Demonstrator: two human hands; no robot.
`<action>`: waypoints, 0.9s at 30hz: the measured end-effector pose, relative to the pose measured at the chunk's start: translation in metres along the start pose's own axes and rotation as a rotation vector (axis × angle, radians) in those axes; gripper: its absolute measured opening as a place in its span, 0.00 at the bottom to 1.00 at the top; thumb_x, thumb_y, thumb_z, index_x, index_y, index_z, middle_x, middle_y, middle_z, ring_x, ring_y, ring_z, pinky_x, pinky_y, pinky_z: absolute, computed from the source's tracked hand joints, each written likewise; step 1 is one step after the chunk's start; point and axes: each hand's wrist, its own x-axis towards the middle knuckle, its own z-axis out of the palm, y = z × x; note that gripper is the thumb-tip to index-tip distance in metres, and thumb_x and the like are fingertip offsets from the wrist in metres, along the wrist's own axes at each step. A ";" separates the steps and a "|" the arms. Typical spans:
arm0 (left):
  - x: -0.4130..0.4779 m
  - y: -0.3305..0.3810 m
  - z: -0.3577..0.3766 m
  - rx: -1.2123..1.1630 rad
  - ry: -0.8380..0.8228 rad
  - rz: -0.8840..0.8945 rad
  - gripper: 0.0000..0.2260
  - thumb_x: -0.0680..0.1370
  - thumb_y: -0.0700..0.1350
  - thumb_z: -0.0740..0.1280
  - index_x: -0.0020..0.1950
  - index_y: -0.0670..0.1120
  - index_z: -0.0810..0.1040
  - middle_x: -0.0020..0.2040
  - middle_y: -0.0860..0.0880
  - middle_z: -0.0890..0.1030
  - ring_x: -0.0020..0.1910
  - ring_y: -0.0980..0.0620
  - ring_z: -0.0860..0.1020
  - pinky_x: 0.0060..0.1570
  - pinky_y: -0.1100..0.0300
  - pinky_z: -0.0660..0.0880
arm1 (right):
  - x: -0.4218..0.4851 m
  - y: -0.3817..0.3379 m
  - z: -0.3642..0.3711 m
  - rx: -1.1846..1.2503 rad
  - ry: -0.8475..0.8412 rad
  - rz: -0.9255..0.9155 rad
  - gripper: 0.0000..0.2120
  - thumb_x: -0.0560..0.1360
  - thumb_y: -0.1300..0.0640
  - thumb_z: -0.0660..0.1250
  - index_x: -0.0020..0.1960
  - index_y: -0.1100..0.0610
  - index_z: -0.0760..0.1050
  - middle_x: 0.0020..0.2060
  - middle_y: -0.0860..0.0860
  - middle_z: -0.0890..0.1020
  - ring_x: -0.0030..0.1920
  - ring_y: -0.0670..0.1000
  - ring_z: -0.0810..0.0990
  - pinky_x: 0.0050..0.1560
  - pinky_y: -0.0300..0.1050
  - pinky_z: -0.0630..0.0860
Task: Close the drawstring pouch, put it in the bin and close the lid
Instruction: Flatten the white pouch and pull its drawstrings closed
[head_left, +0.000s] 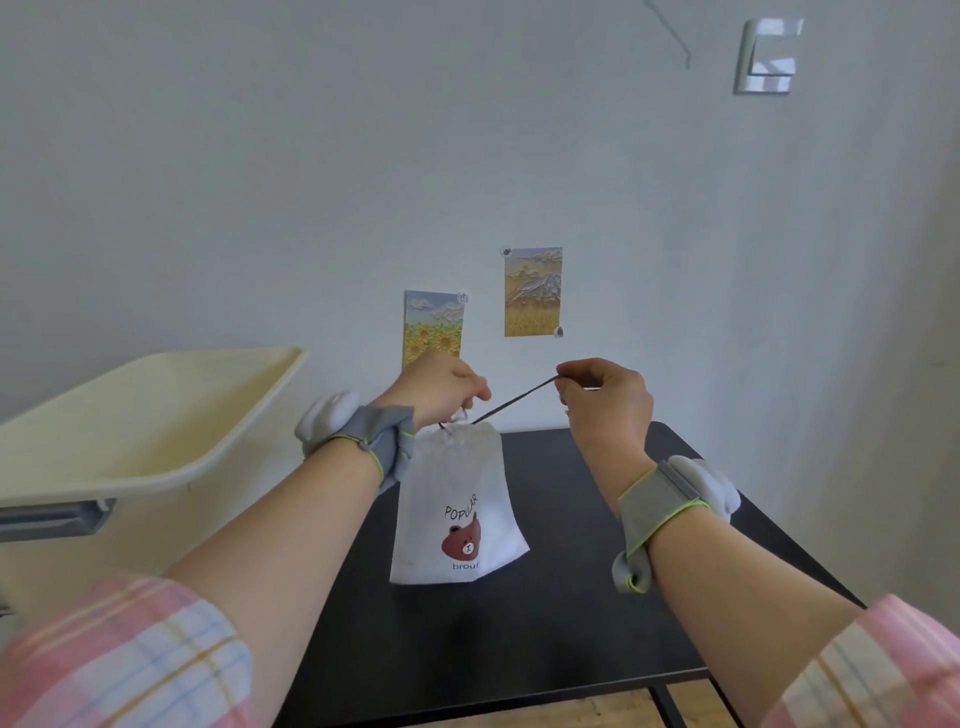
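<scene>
Head view: the cream bin stands at my left with its lid raised. My left hand pinches the gathered top of the white pouch, which hangs above the black table. My right hand is closed on the dark cord, stretched taut from the pouch's mouth.
</scene>
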 end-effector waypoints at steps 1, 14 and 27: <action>0.001 0.004 0.001 0.086 -0.039 0.037 0.11 0.77 0.44 0.63 0.49 0.41 0.84 0.36 0.49 0.78 0.32 0.53 0.72 0.28 0.66 0.70 | 0.002 -0.002 -0.002 -0.007 0.000 -0.012 0.08 0.73 0.60 0.68 0.47 0.52 0.84 0.42 0.50 0.86 0.45 0.52 0.83 0.51 0.45 0.78; -0.005 0.022 0.012 0.333 -0.102 0.242 0.11 0.75 0.49 0.67 0.45 0.43 0.84 0.37 0.49 0.79 0.34 0.53 0.73 0.32 0.64 0.67 | 0.009 -0.013 -0.008 -0.030 0.030 -0.067 0.07 0.73 0.59 0.68 0.48 0.52 0.84 0.43 0.50 0.86 0.45 0.52 0.82 0.51 0.47 0.79; 0.001 0.019 0.003 -0.089 0.135 0.063 0.13 0.78 0.45 0.64 0.46 0.38 0.83 0.33 0.50 0.75 0.28 0.53 0.70 0.30 0.64 0.70 | 0.010 -0.001 -0.010 -0.026 0.010 -0.051 0.10 0.71 0.60 0.65 0.47 0.50 0.83 0.42 0.46 0.85 0.45 0.54 0.84 0.52 0.52 0.80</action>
